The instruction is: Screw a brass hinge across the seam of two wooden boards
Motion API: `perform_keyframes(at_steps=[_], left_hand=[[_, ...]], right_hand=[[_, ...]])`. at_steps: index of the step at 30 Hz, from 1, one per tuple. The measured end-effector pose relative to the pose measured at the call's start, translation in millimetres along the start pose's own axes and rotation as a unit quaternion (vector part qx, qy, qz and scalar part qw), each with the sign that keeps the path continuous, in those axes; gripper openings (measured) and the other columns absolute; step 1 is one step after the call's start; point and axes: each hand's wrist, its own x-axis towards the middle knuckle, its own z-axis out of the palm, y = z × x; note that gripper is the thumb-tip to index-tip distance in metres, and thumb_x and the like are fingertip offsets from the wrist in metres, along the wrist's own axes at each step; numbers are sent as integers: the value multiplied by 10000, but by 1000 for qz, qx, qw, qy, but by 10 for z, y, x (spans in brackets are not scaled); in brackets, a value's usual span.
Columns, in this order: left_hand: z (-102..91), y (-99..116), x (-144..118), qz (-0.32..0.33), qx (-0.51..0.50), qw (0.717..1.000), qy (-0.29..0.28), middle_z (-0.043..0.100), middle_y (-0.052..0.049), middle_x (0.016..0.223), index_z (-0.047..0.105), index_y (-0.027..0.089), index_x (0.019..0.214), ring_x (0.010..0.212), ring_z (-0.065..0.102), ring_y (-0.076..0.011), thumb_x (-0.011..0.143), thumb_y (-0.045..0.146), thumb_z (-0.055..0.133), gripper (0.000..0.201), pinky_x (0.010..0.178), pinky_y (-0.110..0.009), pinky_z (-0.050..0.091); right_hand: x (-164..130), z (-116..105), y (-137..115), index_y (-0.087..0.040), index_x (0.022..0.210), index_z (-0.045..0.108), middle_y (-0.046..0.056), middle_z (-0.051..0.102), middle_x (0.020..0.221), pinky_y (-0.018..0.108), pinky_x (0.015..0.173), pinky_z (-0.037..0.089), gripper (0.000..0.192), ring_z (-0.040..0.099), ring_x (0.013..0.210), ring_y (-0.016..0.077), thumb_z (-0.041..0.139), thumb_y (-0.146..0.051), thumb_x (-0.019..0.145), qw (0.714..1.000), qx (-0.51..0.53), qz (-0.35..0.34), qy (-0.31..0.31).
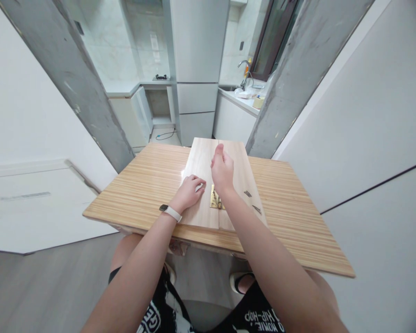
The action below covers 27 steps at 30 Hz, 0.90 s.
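Two pale wooden boards [203,157] lie side by side on the table, their seam running away from me. A brass hinge [213,198] spans the seam, its right part mostly behind my right wrist. My left hand [191,189] rests on the left board beside the hinge, fingers loosely bent and apart, nothing visible in them. Above the boards, just beyond the hinge, my right hand [223,169] is closed with the thumb pointing away; whatever the curled fingers hold is hidden. Several small dark screws [247,194] lie in two groups on the right board.
The wood-grain table [152,171] extends to both sides under the boards. White panels [367,115] and grey pillars [97,88] flank it. Behind stand a fridge [197,55], a counter with a sink tap [244,69], and an opened cabinet [143,108].
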Motion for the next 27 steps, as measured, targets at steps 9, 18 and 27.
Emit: perform_keyframes(at_steps=[9, 18, 27], left_hand=[[-7, 11, -2, -1, 2, 1000, 8, 660, -107, 1146, 765, 227, 1161, 1119, 629, -264, 956, 213, 653, 234, 1057, -443, 513], [-21, 42, -4, -1, 2, 1000, 2, 655, -108, 1148, 760, 222, 1164, 1126, 626, -263, 963, 218, 649, 229, 1056, -435, 508], [-23, 30, -10, 1, 2, 1000, 0, 663, -105, 1133, 759, 221, 1148, 1117, 624, -266, 970, 228, 641, 214, 1054, -444, 510]], right_hand=[[308, -118, 8, -256, 575, 414, -60, 393, 433, 279, 421, 232, 691, 321, 395, 94, 612, -878, 802, 970, 51, 79, -224], [44, -53, -25, -247, 617, 478, 4, 486, 574, 323, 519, 361, 760, 459, 532, 146, 329, -952, 858, 998, 24, 55, -7], [31, 22, -5, -273, 590, 372, -37, 384, 495, 315, 481, 332, 679, 383, 470, 140, 413, -866, 919, 999, -10, 31, -17]])
